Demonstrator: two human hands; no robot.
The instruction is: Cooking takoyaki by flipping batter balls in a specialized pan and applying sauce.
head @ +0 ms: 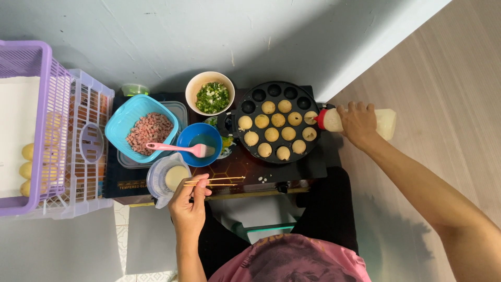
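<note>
Squeeze bottle (pixel 360 120) in right hand (pixel 357 122) (tilted over pan (pixel 245 107)).

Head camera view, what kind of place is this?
Probably a small home cooking corner: a round moulded pan of batter balls on a glass-top stove, with bowls of chopped greens and diced meat beside it.

A pale grey wall (pixel 209 36) is filling the top of the view, with faint cracks and a broad soft shadow lying across it. A white skirting strip (pixel 386 47) is running diagonally along its right edge, meeting a light wood-grain floor (pixel 449 104) on the right. White floor tiles (pixel 68 245) are showing at the lower left. The person's dark shadow is falling on the wood floor at the lower right.
</note>
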